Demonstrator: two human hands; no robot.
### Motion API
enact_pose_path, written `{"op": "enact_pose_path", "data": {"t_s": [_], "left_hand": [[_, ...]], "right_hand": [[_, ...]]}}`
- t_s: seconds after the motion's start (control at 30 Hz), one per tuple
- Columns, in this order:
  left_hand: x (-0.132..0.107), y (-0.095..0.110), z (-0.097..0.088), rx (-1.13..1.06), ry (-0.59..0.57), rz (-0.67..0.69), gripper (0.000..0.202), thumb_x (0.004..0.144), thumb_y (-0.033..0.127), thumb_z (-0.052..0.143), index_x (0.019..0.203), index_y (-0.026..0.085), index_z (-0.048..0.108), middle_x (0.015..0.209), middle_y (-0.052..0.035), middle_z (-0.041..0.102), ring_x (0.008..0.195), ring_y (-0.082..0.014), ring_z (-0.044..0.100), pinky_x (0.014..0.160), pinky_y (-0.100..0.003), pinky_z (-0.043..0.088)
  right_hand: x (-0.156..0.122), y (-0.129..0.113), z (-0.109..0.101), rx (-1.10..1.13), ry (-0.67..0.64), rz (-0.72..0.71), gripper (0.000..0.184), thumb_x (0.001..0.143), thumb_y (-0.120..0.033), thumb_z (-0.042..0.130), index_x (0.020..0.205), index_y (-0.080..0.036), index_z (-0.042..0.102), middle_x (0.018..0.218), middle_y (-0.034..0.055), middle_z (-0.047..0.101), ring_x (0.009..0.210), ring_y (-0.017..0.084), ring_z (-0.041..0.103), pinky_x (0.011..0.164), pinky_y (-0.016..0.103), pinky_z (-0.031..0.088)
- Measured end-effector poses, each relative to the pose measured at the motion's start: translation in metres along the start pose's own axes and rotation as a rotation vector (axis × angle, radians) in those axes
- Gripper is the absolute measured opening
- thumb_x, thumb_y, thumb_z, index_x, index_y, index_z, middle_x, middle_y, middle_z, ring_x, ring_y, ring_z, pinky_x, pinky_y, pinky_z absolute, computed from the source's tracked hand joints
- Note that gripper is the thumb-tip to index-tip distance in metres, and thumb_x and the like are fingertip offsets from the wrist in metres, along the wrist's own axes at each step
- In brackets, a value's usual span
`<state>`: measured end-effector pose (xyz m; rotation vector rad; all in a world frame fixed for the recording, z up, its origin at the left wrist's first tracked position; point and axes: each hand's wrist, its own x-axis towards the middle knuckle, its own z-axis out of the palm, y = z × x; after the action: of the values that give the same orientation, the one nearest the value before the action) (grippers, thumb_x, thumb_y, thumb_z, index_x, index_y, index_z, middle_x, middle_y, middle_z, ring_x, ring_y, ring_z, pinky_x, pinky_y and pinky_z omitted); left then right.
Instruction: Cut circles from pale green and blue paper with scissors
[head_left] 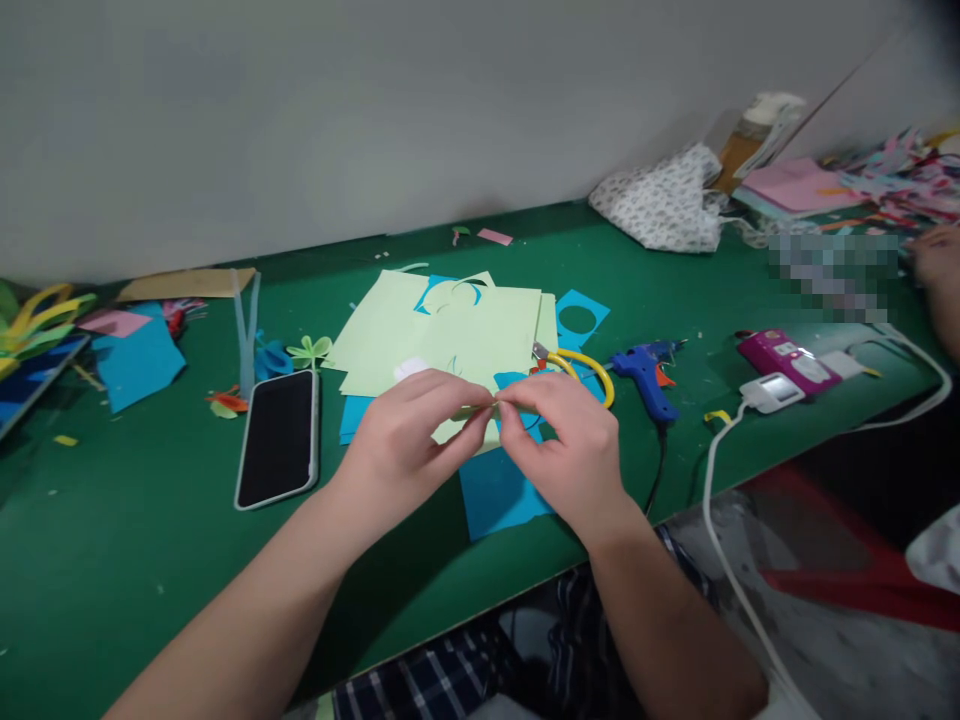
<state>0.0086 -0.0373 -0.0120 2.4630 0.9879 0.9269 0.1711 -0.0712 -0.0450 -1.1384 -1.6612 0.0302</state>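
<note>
My left hand and my right hand meet above the paper pile, thumbs and forefingers pinched together. Between the fingertips shows the edge of a thin pale-green piece of paper; my fingers hide most of it. Beneath lie pale-green sheets with curved cuts, and a blue sheet. Yellow-handled scissors rest just beyond my right hand, partly covered by it. To their right is a blue glue gun. A blue square with a round hole lies behind the scissors.
A phone lies left of my hands, near clear glue sticks and small paper flowers. At right are a magenta device, a white cable and a patterned cloth bag. Another person's hand shows at the far right.
</note>
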Motion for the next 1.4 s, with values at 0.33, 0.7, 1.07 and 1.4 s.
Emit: {"op": "enact_pose_path", "data": {"t_s": [0.33, 0.7, 1.07, 1.4], "left_hand": [[0.000, 0.002, 0.003, -0.015, -0.006, -0.051, 0.011, 0.089, 0.021, 0.055, 0.083, 0.021, 0.064, 0.078, -0.0028, 0.072, 0.073, -0.0155, 0.066, 0.066, -0.026, 0.048], [0.000, 0.001, 0.002, -0.053, -0.006, -0.095, 0.011, 0.088, 0.020, 0.056, 0.088, 0.020, 0.067, 0.082, -0.0027, 0.073, 0.076, -0.0157, 0.066, 0.068, -0.026, 0.048], [-0.001, 0.004, 0.010, -0.243, 0.059, -0.320, 0.004, 0.084, 0.020, 0.063, 0.084, 0.020, 0.067, 0.078, 0.0009, 0.072, 0.068, -0.0117, 0.061, 0.062, -0.021, 0.047], [-0.001, 0.004, 0.013, -0.321, 0.060, -0.370, 0.010, 0.084, 0.023, 0.066, 0.094, 0.020, 0.066, 0.090, -0.0009, 0.073, 0.079, -0.0129, 0.065, 0.072, -0.023, 0.052]], "right_hand": [[-0.001, -0.003, 0.003, -0.141, 0.020, -0.052, 0.016, 0.087, -0.010, 0.054, 0.082, -0.023, 0.063, 0.074, 0.0029, 0.072, 0.072, 0.018, 0.068, 0.070, 0.032, 0.054], [-0.002, -0.002, 0.004, -0.075, 0.022, 0.011, 0.011, 0.089, -0.013, 0.056, 0.088, -0.022, 0.063, 0.078, 0.0034, 0.072, 0.073, 0.018, 0.068, 0.070, 0.031, 0.056], [-0.006, -0.002, 0.008, -0.069, 0.100, -0.008, 0.036, 0.091, -0.008, 0.058, 0.121, -0.029, 0.058, 0.099, 0.0023, 0.076, 0.084, 0.018, 0.071, 0.078, 0.031, 0.058], [-0.006, 0.001, 0.008, -0.042, 0.055, -0.024, 0.044, 0.091, -0.006, 0.056, 0.127, -0.030, 0.052, 0.100, 0.0010, 0.075, 0.085, 0.017, 0.070, 0.080, 0.031, 0.058]]}}
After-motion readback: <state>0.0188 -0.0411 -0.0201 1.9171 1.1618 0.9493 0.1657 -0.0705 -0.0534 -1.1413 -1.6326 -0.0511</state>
